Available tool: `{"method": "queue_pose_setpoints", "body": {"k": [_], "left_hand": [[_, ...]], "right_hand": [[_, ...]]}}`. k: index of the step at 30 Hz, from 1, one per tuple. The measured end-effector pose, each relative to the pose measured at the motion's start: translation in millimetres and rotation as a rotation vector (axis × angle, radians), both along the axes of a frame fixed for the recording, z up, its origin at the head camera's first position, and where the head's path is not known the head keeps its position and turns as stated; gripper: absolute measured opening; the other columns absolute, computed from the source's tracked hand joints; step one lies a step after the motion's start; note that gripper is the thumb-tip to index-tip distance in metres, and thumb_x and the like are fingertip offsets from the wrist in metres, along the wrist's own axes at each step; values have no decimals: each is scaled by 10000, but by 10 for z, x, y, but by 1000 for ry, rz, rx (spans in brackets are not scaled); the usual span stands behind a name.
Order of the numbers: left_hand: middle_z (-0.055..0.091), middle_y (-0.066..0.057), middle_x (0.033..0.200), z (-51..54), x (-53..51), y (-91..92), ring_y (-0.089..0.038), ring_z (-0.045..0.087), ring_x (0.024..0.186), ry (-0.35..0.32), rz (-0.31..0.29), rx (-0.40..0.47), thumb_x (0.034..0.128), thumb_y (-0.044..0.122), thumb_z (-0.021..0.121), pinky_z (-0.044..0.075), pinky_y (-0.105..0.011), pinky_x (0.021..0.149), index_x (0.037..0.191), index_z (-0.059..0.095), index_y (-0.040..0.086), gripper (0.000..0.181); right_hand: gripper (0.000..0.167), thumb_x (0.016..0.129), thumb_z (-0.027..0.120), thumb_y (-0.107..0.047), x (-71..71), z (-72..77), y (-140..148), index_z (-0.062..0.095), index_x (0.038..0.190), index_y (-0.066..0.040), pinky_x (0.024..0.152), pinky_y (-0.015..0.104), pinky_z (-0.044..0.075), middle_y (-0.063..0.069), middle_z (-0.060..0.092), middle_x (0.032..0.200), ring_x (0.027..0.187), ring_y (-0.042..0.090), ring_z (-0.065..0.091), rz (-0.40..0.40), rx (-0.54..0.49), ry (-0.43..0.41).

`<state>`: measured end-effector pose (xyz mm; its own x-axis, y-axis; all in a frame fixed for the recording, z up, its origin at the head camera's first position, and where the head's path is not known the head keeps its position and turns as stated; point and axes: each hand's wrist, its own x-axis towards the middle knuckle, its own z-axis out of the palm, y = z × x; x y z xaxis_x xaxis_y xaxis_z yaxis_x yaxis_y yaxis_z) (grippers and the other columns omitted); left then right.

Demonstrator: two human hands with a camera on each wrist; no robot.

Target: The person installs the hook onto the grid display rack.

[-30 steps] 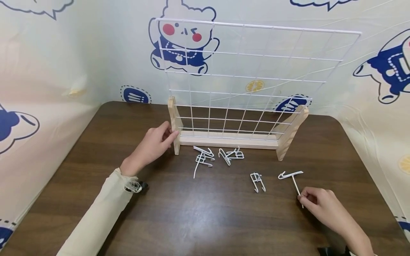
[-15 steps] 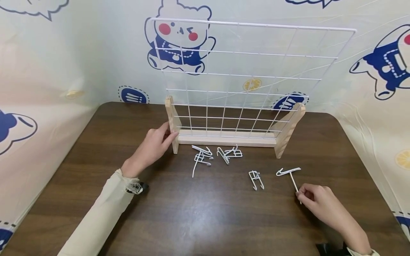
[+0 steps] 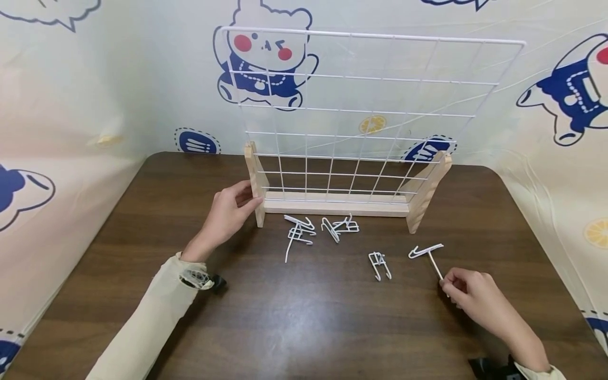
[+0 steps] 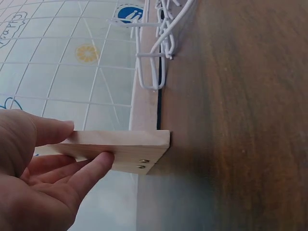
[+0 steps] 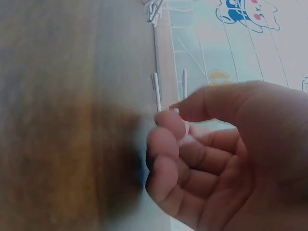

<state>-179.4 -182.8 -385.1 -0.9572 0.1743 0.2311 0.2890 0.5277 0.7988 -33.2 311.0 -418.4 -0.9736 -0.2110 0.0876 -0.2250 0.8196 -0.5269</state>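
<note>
A white wire grid panel stands in a wooden stand at the back of the table. My left hand holds the stand's left side piece, thumb on its narrow edge and fingertips on its outer face. At the right, my right hand pinches the stem of a white T-shaped hook between thumb and forefinger. The far end of that stem is hidden by the fingers. In the right wrist view, the hook points away from the hand, towards the grid.
One white double hook lies on the brown table between the stand and my right hand. Two small heaps of white hooks, a left heap and a right heap, lie before the stand's base. A printed cloth hangs behind.
The head view has shifted slightly, moving the scene a little left and up. The T-shaped hook has turned slightly in my right hand's pinch. My left hand stays at the stand.
</note>
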Motion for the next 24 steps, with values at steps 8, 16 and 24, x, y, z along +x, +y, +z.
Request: {"method": "queue_pose_setpoints", "body": {"k": [8, 16, 24], "left_hand": [[632, -235, 1276, -24, 2, -11, -331, 647, 1133, 9, -4, 17, 930, 84, 705, 540, -428, 918, 1354, 559, -40, 465], [631, -224, 1283, -37, 8, -31, -318, 645, 1140, 2, -6, 22, 938, 101, 699, 536, -405, 926, 1360, 558, -31, 463], [616, -228, 1307, -57, 17, -33, -321, 627, 1171, 11, -9, 29, 947, 104, 688, 526, -428, 948, 1369, 547, -31, 465]], "right_hand": [[190, 983, 624, -83, -6, 96, -86, 648, 795, -65, 439, 234, 510, -81, 578, 584, 481, 52, 570, -54, -102, -66], [166, 977, 606, -18, 47, 141, -172, 637, 818, -50, 440, 192, 490, -107, 568, 582, 483, 38, 565, -18, -132, 46], [155, 1003, 570, -29, 65, 228, -235, 636, 863, -14, 437, 233, 514, -59, 543, 590, 490, 66, 580, -40, -199, 8]]}}
